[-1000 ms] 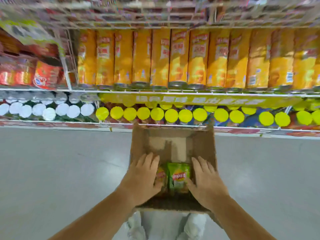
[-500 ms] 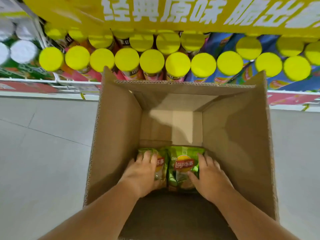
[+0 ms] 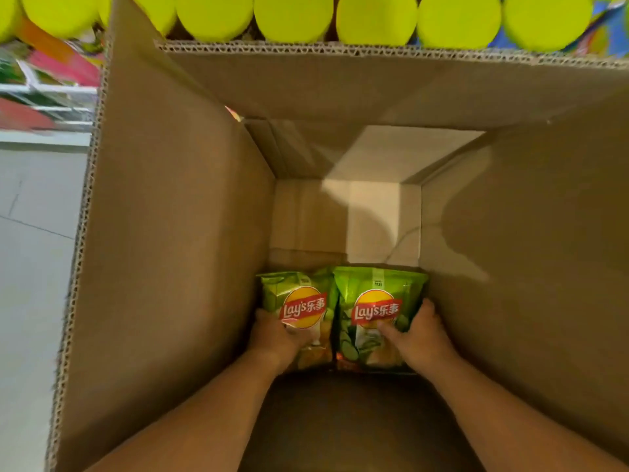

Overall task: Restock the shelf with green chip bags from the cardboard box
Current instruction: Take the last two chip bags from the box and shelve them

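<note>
Grey shop floor (image 3: 30, 267) runs down the left side, outside a tall open box (image 3: 170, 233) that fills nearly the whole view. Nearest, two bare forearms reach down into the box from the bottom edge. Left hand (image 3: 275, 338) grips the left bag (image 3: 299, 301) at its lower left side, fingers curled onto the front below the logo. Right hand (image 3: 422, 338) grips the right bag (image 3: 377, 301), thumb lying across the front, fingers wrapped round the right edge. Both bags are green with a red-and-yellow logo, fronts toward the camera. They sit side by side at the near end of the box bottom, inner edges touching, each outer edge close to a box wall. Cannot tell whether anything lies under them. Beyond them is bare cardboard bottom, part lit, part in shadow. Behind that the far wall rises to a corrugated rim. Past the rim is a row of round yellow lids (image 3: 292, 15), packed close. Far left, a white wire shelf (image 3: 51, 90), blurred, holds red and green packs.
</note>
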